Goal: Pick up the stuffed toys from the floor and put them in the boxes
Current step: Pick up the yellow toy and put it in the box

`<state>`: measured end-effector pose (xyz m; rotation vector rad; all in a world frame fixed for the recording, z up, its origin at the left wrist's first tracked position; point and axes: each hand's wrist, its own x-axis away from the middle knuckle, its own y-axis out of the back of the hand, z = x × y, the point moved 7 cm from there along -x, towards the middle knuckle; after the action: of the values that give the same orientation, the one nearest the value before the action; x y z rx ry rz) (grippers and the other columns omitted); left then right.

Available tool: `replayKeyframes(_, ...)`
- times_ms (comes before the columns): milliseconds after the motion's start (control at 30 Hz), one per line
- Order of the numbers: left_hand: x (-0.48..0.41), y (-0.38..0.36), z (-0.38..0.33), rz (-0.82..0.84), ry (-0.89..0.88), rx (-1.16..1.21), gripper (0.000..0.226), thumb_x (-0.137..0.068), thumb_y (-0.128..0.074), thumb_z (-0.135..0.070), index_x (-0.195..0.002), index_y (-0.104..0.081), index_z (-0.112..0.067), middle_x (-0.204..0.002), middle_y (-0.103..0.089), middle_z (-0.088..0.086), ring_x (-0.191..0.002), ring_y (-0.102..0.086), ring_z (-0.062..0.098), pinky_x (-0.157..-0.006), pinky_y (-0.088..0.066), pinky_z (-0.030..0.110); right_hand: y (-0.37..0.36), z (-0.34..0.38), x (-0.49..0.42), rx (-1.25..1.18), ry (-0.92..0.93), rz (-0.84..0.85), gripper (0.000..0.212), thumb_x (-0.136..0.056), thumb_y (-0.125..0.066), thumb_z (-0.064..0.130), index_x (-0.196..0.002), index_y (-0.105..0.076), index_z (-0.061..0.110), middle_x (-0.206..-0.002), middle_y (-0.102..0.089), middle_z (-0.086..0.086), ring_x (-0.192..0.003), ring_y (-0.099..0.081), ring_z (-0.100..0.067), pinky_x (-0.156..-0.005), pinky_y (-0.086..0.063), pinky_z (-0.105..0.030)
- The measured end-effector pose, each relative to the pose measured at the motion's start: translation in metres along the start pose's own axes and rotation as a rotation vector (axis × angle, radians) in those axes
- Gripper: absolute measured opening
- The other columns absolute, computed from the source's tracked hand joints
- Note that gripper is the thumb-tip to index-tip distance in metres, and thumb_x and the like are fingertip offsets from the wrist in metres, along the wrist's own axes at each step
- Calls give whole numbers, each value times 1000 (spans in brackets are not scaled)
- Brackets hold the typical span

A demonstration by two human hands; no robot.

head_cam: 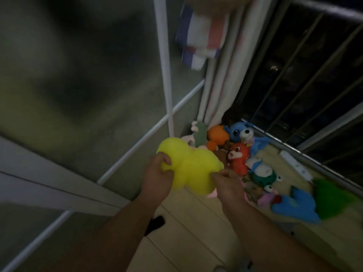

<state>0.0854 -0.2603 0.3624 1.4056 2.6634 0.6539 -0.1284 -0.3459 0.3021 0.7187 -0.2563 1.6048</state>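
A big yellow stuffed toy [191,165] is held up above the floor between both hands. My left hand [158,175] grips its left lobe and my right hand [228,186] pinches its right edge. Behind it several stuffed toys lie piled on the floor in the corner: an orange toy [217,135], a blue-and-white dog [238,131], a red fox [238,157], a green frog [262,176], a flat blue toy [294,205] and a green furry toy [332,197]. No box is visible in the blurred view.
A white metal rack frame [167,85] stands to the left against a grey wall. A pale curtain [222,81] hangs in the corner beside a dark barred window [306,75]. Striped cloth [200,40] hangs above. The wooden floor [186,228] lies below my arms.
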Motion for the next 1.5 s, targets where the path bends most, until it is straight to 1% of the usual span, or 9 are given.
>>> replayKeyframes(267, 57, 58, -206, 67, -50, 215, 33, -72, -58, 0, -75, -50, -32, -80, -55, 1, -69, -53, 17, -51, -41, 25, 87, 135, 137, -341, -56, 78, 58, -80, -72, 42, -130, -42, 40, -135, -46, -1, -109, -56, -28, -70, -57, -41)
replayKeyframes(400, 70, 74, -301, 268, -170, 392, 54, -75, -61, 14, -115, -47, -19, -113, -52, -3, -96, -55, 15, -66, -51, 19, 123, 212, 198, -436, 90, 6, 78, -73, -81, 33, -138, -37, 34, -135, -48, -5, -108, -58, -33, -81, -55, -56)
replayKeyframes(533, 74, 73, -364, 418, -270, 184, 82, -66, -68, -10, -136, -32, -31, -129, -41, -6, -111, -48, 11, -71, -45, 12, 172, 274, 250, -405, 274, -169, 69, -73, -81, 19, -127, -41, 31, -122, -53, -6, -99, -59, -24, -77, -55, -45)
replayKeyframes(633, 79, 58, -385, 466, -231, 21, 74, -65, -73, -32, -129, -38, -43, -126, -43, -2, -105, -49, 16, -73, -46, 27, 217, 294, 279, -358, 332, -338, 59, -73, -77, 12, -117, -45, 35, -112, -56, -5, -95, -58, -25, -80, -54, -49)
replayKeyframes(733, 86, 51, -413, 363, -324, -188, 53, -66, -64, -63, -114, -51, -43, -105, -54, 7, -80, -50, 8, -63, -40, 26, 257, 301, 306, -347, 378, -426, 59, -73, -73, 6, -116, -51, 39, -113, -56, 0, -88, -58, -17, -72, -54, -39)
replayKeyframes(900, 130, 1, -476, 547, -549, -323, 66, -64, -58, -71, -123, -52, -41, -120, -47, -11, -110, -44, 6, -89, -39, 28, 313, 315, 347, -197, 519, -365, 61, -71, -69, 0, -111, -54, 44, -114, -54, 7, -88, -53, -3, -61, -47, -24)
replayKeyframes(1100, 216, -100, -495, 940, -342, -129, 80, -60, -76, -62, -129, -45, -37, -115, -59, -18, -100, -59, 0, -79, -50, 25, 410, 284, 376, -179, 589, -391, 50, -77, -75, 21, -108, -42, 44, -117, -52, 7, -96, -57, -8, -65, -51, -27)
replayKeyframes(1300, 287, -204, -486, 851, -148, -1, 78, -53, -77, -56, -121, -48, -32, -118, -61, -4, -100, -63, 18, -85, -53, 44, 518, 213, 381, -177, 526, -461, 51, -72, -79, 42, -103, -39, 38, -105, -53, 14, -90, -56, 4, -64, -48, -16)
replayKeyframes(1500, 346, -278, -470, 822, -95, 4, 73, -75, -73, -49, -136, -37, -29, -126, -50, -6, -105, -55, 19, -86, -49, 42, 580, 151, 372, -76, 402, -422, 64, -78, -76, 33, -130, -39, 34, -117, -53, 6, -98, -55, -11, -77, -51, -34)
